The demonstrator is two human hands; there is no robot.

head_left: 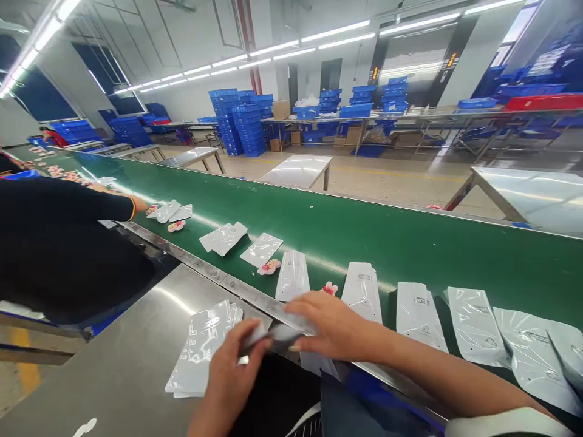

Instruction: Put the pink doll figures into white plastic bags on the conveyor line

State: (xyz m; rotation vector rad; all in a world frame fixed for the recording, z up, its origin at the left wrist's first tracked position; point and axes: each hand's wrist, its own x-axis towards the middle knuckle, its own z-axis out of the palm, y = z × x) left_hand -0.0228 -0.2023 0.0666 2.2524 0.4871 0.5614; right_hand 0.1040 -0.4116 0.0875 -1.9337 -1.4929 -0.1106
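Between my two hands, just over the near edge of the conveyor belt, is a silver-white pouch point(286, 334), blurred by motion. My left hand point(237, 364) pinches one end of it between thumb and fingers. At the other end, my right hand point(330, 325) has its fingers and thumb closed around the pouch. Beside my left hand lies a stack of flat white pouches point(200, 352) on the metal table. A small pink and red flower-shaped piece point(330, 289) shows on the belt just beyond my right hand. What the held pouch contains, I cannot make out.
The green conveyor belt point(364, 221) crosses the view, carrying several white pouches point(419, 312) and pink pieces point(269, 267). A co-worker's arm point(91, 197) reaches over it at left. The metal table point(132, 346) is near me. Blue crates point(248, 130) stand beyond.
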